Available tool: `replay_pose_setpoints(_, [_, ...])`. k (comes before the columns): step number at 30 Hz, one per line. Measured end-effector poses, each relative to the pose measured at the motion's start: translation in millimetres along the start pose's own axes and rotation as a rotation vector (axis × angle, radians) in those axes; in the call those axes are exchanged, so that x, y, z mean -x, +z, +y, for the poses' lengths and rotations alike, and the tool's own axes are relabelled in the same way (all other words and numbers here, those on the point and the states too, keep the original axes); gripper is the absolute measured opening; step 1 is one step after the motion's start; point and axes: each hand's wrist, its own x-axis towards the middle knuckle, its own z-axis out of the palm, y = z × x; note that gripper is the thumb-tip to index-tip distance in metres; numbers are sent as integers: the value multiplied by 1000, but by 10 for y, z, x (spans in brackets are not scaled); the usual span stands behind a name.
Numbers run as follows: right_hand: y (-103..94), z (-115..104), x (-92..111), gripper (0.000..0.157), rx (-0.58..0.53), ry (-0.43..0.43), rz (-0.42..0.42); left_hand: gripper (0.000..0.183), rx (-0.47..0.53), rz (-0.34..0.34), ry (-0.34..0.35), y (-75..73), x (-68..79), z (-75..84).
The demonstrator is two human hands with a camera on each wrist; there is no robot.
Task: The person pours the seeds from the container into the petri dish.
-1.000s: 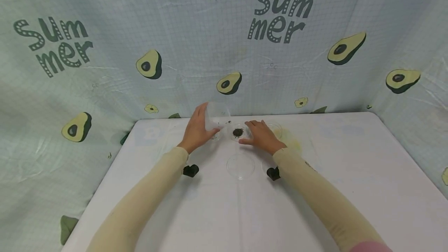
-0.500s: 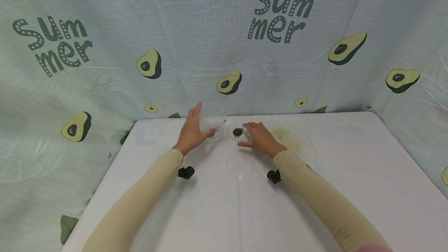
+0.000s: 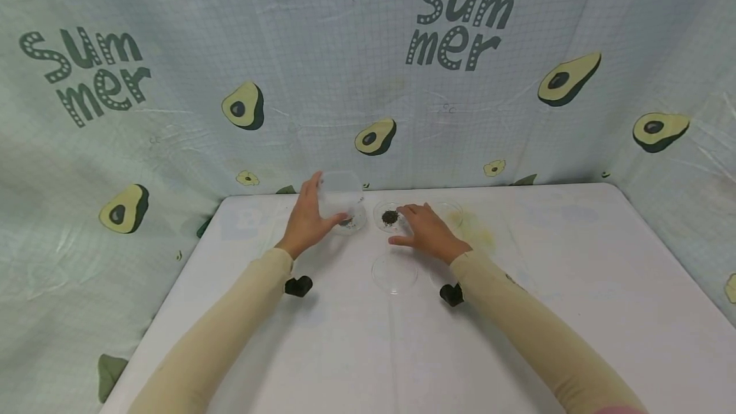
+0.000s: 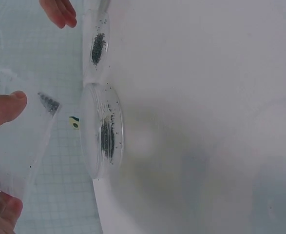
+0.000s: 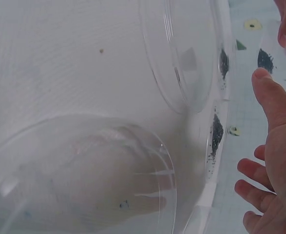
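Leftward shift was plain: within the last second, the left grip [image 3: 307,221] and the clear bag [image 3: 341,189] it held had moved farther left, over the left dish [image 3: 361,220], while the right grip [image 3: 428,230] had barely stirred.

The left grip grasped the bag, thumb on one face and fingers at the lower edge. The bag tilted, with dark granules [image 4: 49,102] gathered in one corner; in the left wrist view that corner hung above the left dish, apart from it. More dark granules lay inside this dish.

The right grip was released, its fingers spread and slightly bent, holding nothing. It hung by the right side of the middle dish [image 3: 379,225]; whether it touched the rim could not be told. A dark pile [image 3: 388,217] sat in that dish.

Just to the right stood another clear dish [image 3: 452,204], near a yellowish stain [image 3: 480,233] on the white counter [image 3: 345,363]. Nearer the person lay a clear round piece [image 3: 394,275], and a second, larger in the right wrist view, was partly covered by the right sleeve [image 3: 517,305]. Behind hung a cloth [image 3: 322,37] printed with avocados and lettering.
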Motion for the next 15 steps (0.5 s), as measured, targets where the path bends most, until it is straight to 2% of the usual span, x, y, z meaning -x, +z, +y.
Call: replay_pose_setpoints(15, [-4,-77,76,83,-16,-32,-4,102,20,5,-31,-53,72,-156])
